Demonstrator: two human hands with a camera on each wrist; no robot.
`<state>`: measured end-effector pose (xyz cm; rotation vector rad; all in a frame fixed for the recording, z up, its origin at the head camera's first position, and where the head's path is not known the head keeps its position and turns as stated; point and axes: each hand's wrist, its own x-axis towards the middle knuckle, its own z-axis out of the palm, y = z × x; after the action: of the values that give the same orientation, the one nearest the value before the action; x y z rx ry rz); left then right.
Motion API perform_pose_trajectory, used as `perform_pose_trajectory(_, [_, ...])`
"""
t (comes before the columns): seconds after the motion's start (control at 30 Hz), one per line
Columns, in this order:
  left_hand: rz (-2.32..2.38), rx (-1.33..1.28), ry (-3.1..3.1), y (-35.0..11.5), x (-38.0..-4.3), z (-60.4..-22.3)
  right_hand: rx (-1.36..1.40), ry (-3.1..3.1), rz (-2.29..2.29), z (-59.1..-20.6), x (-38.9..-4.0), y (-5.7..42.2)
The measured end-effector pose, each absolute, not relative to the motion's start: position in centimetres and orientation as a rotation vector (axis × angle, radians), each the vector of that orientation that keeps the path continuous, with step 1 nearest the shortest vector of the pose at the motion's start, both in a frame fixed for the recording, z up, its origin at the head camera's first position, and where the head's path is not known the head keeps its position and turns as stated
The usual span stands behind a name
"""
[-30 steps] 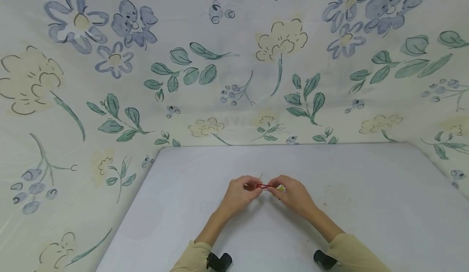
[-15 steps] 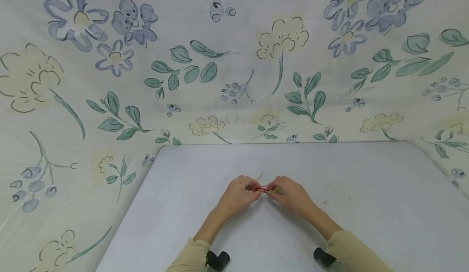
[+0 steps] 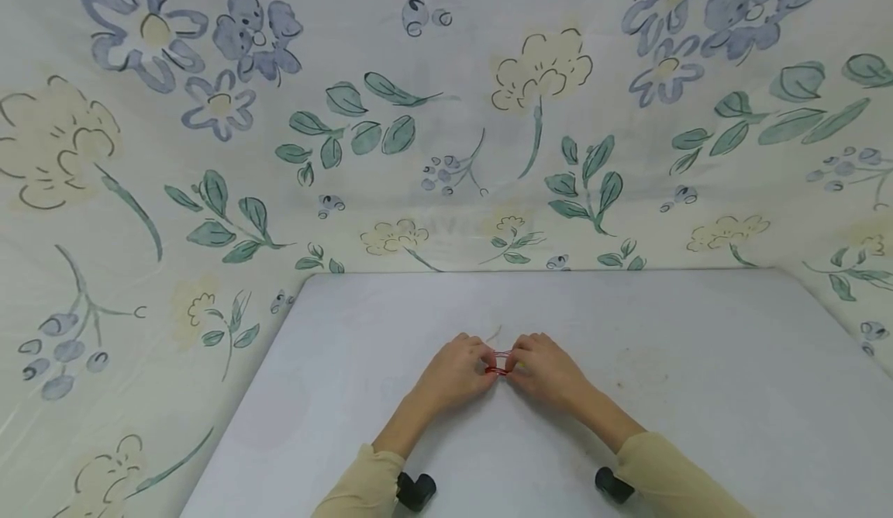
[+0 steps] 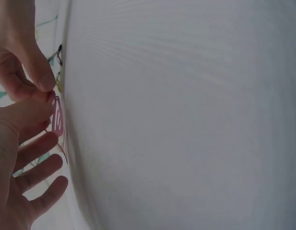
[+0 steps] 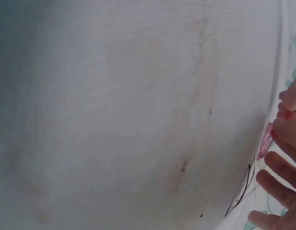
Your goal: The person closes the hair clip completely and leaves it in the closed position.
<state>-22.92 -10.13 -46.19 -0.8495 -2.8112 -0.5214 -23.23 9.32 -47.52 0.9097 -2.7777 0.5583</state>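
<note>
Thin red-pink loops [image 3: 498, 371] span the small gap between my two hands over the white table; what they are made of I cannot tell. My left hand [image 3: 456, 371] pinches their left end between thumb and forefinger, its other fingers spread in the left wrist view. From the other side my right hand [image 3: 547, 371] pinches the right end. Side-on, the pink part [image 4: 57, 125] shows narrow slots between its strands. Beneath the right fingers hangs a thin black loop [image 5: 243, 189], and a yellow bit [image 4: 59, 84] shows beside that hand. Fingertips hide the gripped ends.
The white tabletop [image 3: 349, 324] reaches a floral cloth [image 3: 453, 115] behind it. A thin tan strand [image 3: 494, 336] juts up just beyond the hands. Black cylindrical devices [image 3: 416, 492] sit at both wrists. Small brown specks [image 5: 184, 165] mark the table on the right.
The red strands were bunched between the fingertips and are now spread into two separate lines with a gap. Both hands have turned slightly, knuckles more on top, and stay in nearly the same place.
</note>
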Motion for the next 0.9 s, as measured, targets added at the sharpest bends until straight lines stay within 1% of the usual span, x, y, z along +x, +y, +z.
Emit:
perform_pose_trajectory(0.4, [-0.37, -0.836, -2.859, -9.75, -22.86, -45.88, 0.969, -2.776, 0.388, -47.59, -23.43, 9.04])
perform_pose_trajectory(0.63, [-0.329, -0.819, -2.889, -9.56, -22.9, -45.93, 0.927, -2.826, 0.402, -47.09, -23.39, 8.86])
perform_pose_trajectory(0.9, [-0.327, -0.82, -2.886, -9.53, -22.82, -45.85, 0.939, -2.807, 0.402, -47.29, -23.51, 9.03])
